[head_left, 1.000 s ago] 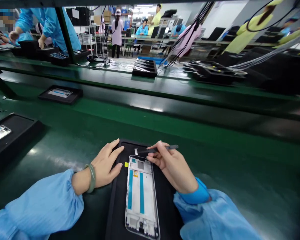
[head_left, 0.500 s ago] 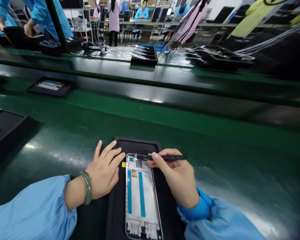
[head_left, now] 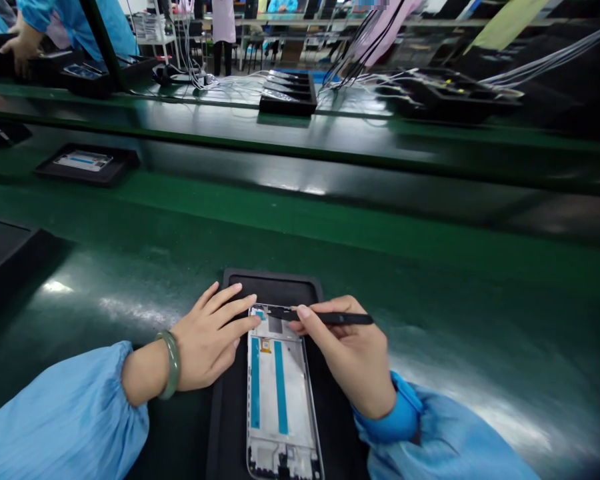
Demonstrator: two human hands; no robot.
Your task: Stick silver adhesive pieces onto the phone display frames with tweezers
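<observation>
A silver phone frame (head_left: 293, 400) with two blue strips lies lengthwise in a black foam tray (head_left: 225, 427). My right hand (head_left: 353, 353) is closed around black tweezers (head_left: 345, 319), whose tips point left over the frame's top end. Whatever sits between the tips is too small to make out. My left hand (head_left: 207, 340) is spread, its fingertips at the frame's upper left edge and corner. A small copper-coloured connector (head_left: 265, 346) shows below the top section of the frame.
Farther left, another black tray (head_left: 123, 163) bears a similar phone frame (head_left: 83, 161). A dark tray (head_left: 5, 243) stands at the left edge. Beyond the green bench (head_left: 145, 267), a black rack (head_left: 289, 100), loose cables and several people are visible.
My left hand has shifted right, its fingers now reaching onto the frame's upper left corner. The tweezers stay at the top end. The camera view has tilted slightly down.
</observation>
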